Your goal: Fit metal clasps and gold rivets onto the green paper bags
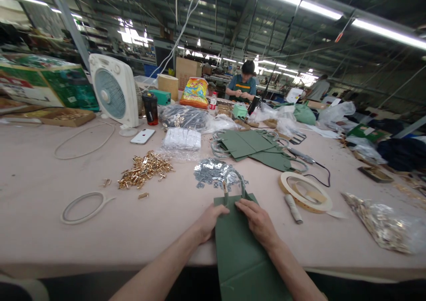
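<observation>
A white fan (111,90) is standing at the left, a phone (143,136) is lying near its base, and a dark cup (151,109) is standing beside this fan. Farther back, a yellow packet (194,92) is resting near a bottle (212,102).

No words or numbers can be read. A small dark logo marks the white rectangular phone (138,137); lettering on the black-and-red plastic cup (150,109), yellow-and-red glossy bag (194,93), red-labelled clear plastic bottle (213,102) and brown cardboard box (187,70) is too blurred.
</observation>
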The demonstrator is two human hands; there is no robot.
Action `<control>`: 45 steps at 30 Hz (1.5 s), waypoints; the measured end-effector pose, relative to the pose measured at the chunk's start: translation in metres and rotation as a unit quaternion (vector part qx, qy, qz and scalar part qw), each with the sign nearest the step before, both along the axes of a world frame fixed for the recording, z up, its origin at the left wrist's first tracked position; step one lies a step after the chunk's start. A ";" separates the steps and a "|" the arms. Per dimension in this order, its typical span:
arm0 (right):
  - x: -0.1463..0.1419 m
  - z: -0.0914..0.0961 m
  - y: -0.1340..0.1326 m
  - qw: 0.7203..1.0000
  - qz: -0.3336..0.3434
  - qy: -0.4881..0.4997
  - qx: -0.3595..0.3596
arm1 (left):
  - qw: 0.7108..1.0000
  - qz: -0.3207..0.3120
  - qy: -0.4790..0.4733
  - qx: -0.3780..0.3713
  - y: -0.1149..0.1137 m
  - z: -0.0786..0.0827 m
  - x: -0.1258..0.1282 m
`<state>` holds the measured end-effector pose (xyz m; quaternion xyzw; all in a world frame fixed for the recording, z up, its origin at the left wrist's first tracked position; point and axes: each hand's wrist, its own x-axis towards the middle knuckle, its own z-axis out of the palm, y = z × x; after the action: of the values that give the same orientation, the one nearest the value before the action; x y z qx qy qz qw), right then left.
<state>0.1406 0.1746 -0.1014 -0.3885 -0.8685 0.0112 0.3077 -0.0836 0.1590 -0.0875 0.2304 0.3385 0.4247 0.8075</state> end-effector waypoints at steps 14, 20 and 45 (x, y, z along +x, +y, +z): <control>-0.012 0.006 -0.006 0.999 -0.030 0.013 0.014 | 1.000 -0.002 -0.010 -0.014 0.001 -0.005 0.001; -0.008 0.004 0.003 1.000 -0.001 0.019 -0.019 | 1.000 -0.006 0.013 -0.019 0.002 -0.001 0.001; -0.008 0.003 -0.005 0.999 -0.011 -0.038 0.022 | 1.000 -0.002 0.008 0.004 0.001 -0.003 0.003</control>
<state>0.1321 0.1694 -0.0988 -0.3910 -0.8755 -0.0257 0.2827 -0.0810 0.1598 -0.0900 0.2380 0.3425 0.4223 0.8048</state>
